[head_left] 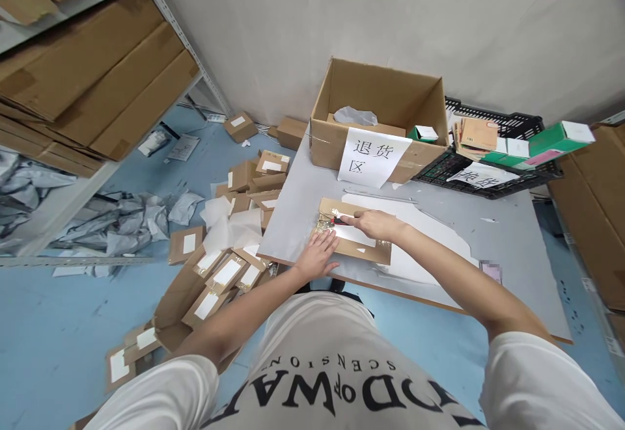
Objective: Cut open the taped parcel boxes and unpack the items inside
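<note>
The flat cardboard parcel (354,238) lies on the grey table (488,222), near the front edge, directly under both hands. The left hand (317,255) is open, fingers spread, pressing flat on the parcel's near-left corner. The right hand (374,224) is closed on a small red-and-black cutter (338,220), tip touching the parcel's top approx. at the left part, w/ glossy tape there. Under the parcel is a white sheet (430,235). Behind, well apart, stands an open carton (381,114) w/ a paper sign (374,157), and beside it on the right a black crate (493,157) w/ green boxes. Nothing stands between hands and parcel. On the blue floor, left of the table, a heap of small parcels (234,248). The parcel's long axis runs left-right, slightly turned, right end nearer to the person.
</note>
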A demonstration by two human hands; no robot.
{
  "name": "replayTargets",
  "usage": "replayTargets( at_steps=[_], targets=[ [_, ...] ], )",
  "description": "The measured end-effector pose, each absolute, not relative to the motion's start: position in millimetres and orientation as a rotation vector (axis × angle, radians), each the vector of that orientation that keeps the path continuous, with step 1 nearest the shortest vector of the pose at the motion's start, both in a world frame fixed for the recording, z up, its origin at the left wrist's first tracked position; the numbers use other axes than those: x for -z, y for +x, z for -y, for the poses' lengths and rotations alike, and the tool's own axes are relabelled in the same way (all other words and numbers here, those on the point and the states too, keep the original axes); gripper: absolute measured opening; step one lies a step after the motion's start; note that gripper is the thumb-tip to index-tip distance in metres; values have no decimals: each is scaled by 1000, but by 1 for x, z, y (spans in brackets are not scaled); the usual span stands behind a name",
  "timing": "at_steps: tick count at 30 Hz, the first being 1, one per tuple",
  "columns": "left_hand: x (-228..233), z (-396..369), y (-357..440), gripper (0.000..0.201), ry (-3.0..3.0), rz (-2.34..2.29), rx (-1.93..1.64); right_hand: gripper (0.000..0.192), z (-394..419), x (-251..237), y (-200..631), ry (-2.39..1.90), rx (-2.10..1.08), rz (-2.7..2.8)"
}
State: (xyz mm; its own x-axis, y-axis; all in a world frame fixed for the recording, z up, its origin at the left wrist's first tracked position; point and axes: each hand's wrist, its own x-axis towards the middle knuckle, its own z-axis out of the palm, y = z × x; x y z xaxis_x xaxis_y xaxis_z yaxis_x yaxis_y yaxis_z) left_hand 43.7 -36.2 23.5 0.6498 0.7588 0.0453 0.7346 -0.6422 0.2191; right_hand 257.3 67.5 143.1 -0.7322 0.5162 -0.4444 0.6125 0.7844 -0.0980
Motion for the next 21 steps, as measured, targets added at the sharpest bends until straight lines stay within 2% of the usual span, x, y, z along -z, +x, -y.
replayTargets(
  at_steps=[9,15,21],
  targets=[
    [-26,35,46,61,2709,-1247,-157,54,-66,-148,240,827,283,-2512],
    [-21,38,47,49,2710,-1292,-135,63,-67,-147,265,850,288,-2478],
    [-17,35,49,46,2708,-1304,-150,63,-64,-153,277,880,311,-2459]
  ],
)
